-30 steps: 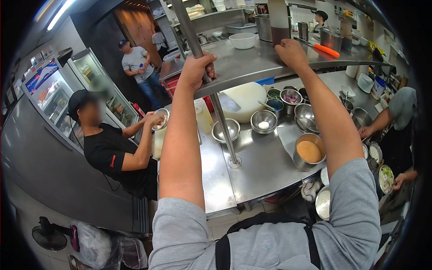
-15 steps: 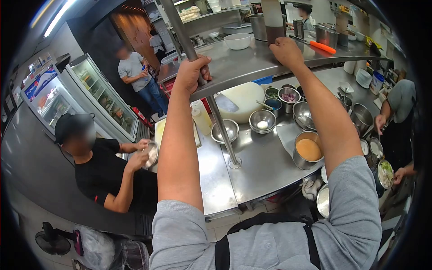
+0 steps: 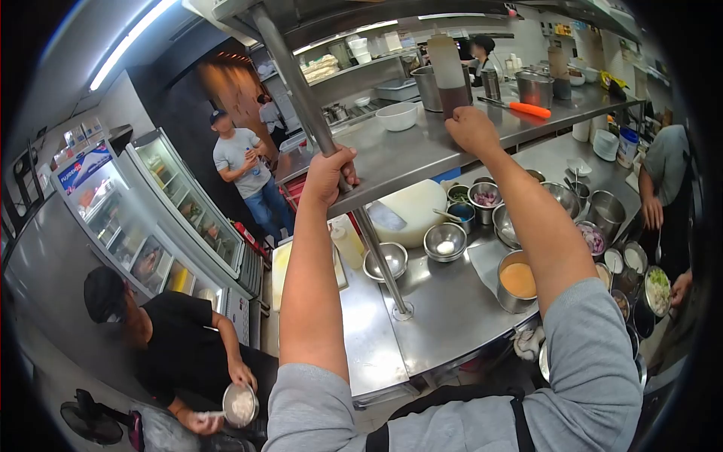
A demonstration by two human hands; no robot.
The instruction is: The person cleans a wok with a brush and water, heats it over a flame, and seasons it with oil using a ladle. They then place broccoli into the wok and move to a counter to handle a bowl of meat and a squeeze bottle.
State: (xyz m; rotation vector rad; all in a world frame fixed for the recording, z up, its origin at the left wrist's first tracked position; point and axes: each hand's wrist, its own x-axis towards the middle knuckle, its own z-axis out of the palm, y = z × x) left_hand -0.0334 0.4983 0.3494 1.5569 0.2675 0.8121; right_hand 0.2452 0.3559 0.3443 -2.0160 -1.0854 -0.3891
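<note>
My left hand (image 3: 330, 178) is wrapped round the slanting metal post (image 3: 290, 79) at the near corner of the raised steel shelf (image 3: 410, 156). On that shelf my right hand (image 3: 474, 132) is closed in a fist, its fingertips turned away from me; whether anything is in it is hidden. Just behind its knuckles stands a squeeze bottle (image 3: 449, 71) with dark brown liquid in the bottom. A white bowl (image 3: 398, 117) and a knife with an orange handle (image 3: 529, 110) lie on the shelf on either side of my right hand.
Below the shelf, the steel counter (image 3: 444, 309) bears metal bowls (image 3: 445, 239), a pot of orange sauce (image 3: 517, 280) and a large whitish round block (image 3: 414, 211). At left a co-worker (image 3: 177, 339) holds a metal bowl (image 3: 240, 405). Another person's arm (image 3: 649, 200) is at right.
My view has tilted, so the shelf and counter appear lower. The co-worker at left has turned away and lowered the bowl. Both my hands keep their places on post and shelf.
</note>
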